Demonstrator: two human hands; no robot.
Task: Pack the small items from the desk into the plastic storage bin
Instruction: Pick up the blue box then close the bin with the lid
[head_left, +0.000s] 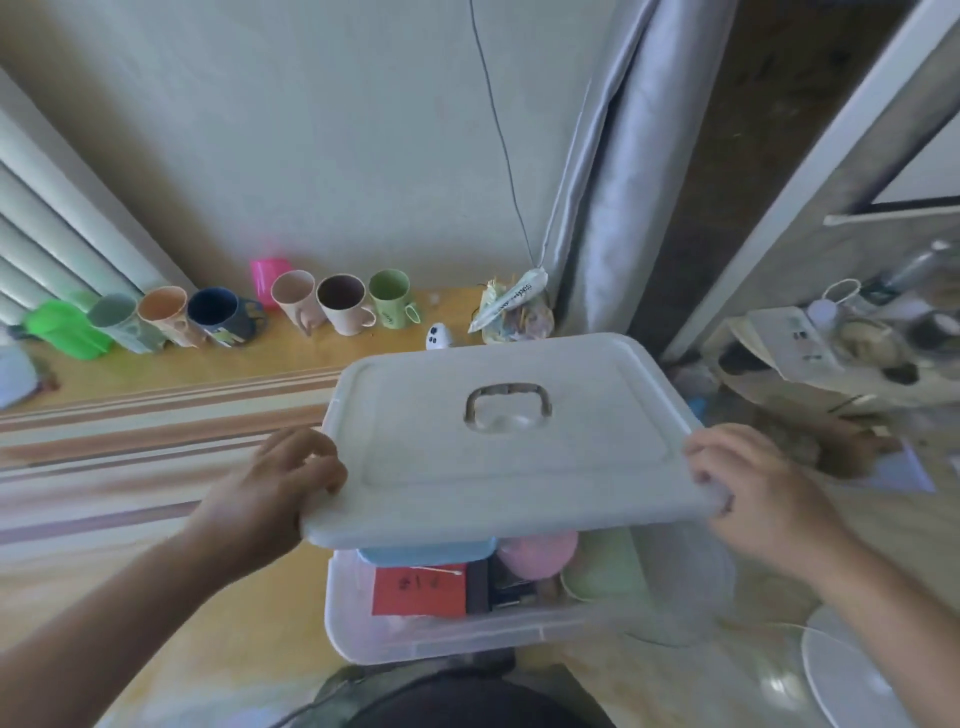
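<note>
A white plastic lid (467, 457) with a recessed grey handle (506, 408) is held level above the clear storage bin (415, 631). My left hand (283, 488) grips the lid's near-left edge. My right hand (748, 478) grips its near-right corner. In the bin's uncovered front part lie a red card (418, 590), a blue container (426, 553), a pink cup (540, 553), a pale green cup (602, 571) and a dark item. The lid hides the rest of the bin.
Several mugs (340, 304) and a green container (65, 327) line the wall at the back of the yellow desk (208, 364). A small white egg-shaped object (439, 336) and a wipes packet (511, 304) lie near the curtain. A white plate (852, 680) is at lower right.
</note>
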